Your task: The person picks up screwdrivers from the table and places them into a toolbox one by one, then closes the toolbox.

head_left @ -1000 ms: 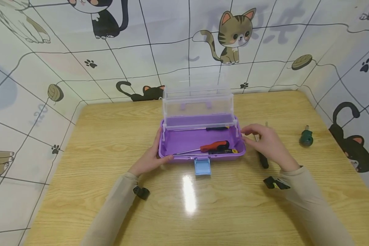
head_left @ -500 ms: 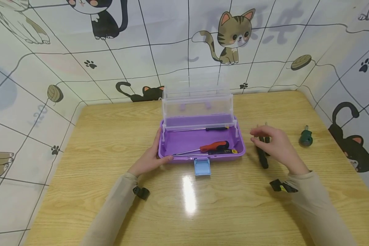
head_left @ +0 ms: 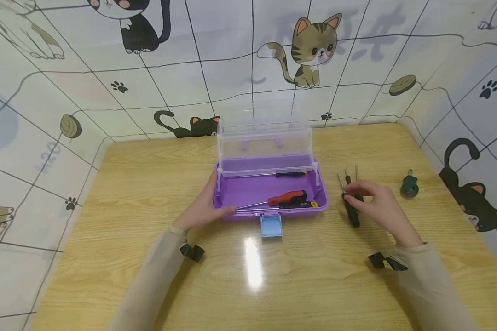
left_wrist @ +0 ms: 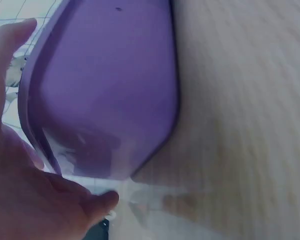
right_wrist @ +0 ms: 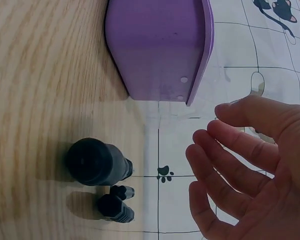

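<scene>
My left hand (head_left: 200,209) grips the left end of a purple toolbox (head_left: 244,189), thumb along the front rim and fingers around the side. In the left wrist view, fingertips bend past the end of the purple wall (left_wrist: 105,85). The clear lid (head_left: 267,142) stands raised. Inside lie a red-and-black screwdriver (head_left: 287,197) and two black ones with yellow ends, one in front (head_left: 298,205), one behind. My right hand (head_left: 383,211) hovers with loosely bent fingers over several dark-handled screwdrivers (head_left: 350,215) right of the box. Their handles (right_wrist: 92,162) lie below it in the right wrist view.
A short green-handled screwdriver (head_left: 409,186) lies farther right on the wooden table (head_left: 314,276). The blue latch (head_left: 271,225) hangs down at the box's front. Cat-patterned sheeting (head_left: 228,78) rises behind the table and along both sides.
My right hand has drawn away from the toolbox's right end, moving right and slightly nearer, over the dark screwdrivers. The left hand stays on the box, which has not moved.
</scene>
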A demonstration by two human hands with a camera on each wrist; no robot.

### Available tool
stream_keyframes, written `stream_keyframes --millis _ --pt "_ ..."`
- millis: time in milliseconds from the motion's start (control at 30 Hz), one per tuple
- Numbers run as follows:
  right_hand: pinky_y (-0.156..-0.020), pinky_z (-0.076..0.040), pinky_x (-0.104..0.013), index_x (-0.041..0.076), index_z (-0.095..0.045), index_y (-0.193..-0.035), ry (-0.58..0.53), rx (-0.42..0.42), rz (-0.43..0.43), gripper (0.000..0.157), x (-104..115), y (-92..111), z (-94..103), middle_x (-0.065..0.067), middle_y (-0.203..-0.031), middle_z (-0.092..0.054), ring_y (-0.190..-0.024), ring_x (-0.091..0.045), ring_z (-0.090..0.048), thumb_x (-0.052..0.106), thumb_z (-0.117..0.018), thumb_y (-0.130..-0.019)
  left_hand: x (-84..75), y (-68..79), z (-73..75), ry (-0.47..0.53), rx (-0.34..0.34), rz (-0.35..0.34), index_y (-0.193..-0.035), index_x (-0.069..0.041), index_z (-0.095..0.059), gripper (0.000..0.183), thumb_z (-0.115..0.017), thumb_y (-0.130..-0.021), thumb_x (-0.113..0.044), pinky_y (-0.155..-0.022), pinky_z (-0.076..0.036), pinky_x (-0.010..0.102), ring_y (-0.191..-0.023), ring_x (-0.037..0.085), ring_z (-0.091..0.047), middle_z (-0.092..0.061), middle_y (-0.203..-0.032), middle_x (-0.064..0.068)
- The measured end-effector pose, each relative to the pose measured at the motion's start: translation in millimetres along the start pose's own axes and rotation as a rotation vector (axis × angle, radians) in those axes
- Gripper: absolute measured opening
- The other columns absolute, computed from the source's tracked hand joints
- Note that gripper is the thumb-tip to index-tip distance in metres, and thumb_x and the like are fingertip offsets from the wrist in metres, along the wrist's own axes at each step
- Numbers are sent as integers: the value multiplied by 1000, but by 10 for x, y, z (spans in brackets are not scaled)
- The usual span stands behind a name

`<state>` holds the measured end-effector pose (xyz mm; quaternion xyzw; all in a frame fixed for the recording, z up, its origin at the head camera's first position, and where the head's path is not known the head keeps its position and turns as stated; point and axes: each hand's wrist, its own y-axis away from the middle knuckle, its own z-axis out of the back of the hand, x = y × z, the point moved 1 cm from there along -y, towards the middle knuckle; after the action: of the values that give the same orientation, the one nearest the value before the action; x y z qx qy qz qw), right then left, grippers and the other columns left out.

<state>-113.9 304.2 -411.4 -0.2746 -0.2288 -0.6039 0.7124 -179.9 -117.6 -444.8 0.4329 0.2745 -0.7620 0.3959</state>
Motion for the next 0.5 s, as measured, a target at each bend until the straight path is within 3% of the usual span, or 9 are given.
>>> stream_keyframes --millis 167,200,333,500 --pt "-80 -46 -57 0 -68 -107 -23 1 -22 21 -13 49 1 -17 -102 -68 -97 -40 -60 15 -67 -92 -30 -41 -10 -83 -18 11 -153 -14 16 126 -82 -76 -27 -114 -15 47 -144 30 -13 -4 -160 14" --pt "-81 -46 -57 0 -68 -107 -27 0 -27 21 -13 58 -2 -17 -103 -68 -98 -40 -60 16 -67 -93 32 -48 -18 -82 -20 11 -153 -16 17 127 -83 -76 -29 -114 -16 47 -143 30 -15 -4 -160 13" --pt "-82 -45 -55 0 -68 -107 -42 -23 -37 21 -39 105 -15 -16 -102 -68 -98 -38 -60 17 -67 -93 3 -26 -11 -60 14 81 -151 -21 22 129 -83 -77 -29 -111 -23 48 -139 38 -26 -5 -159 18" --pt "-81 -48 -29 1 -68 -107 -36 -46 -36 20 -91 168 -33 -12 -100 -69 -91 -16 -61 13 -69 -91 -45 -4 4 -124 58 216 -150 -25 24 131 -82 -75 -43 -104 -35 50 -126 41 -45 -22 -153 25"
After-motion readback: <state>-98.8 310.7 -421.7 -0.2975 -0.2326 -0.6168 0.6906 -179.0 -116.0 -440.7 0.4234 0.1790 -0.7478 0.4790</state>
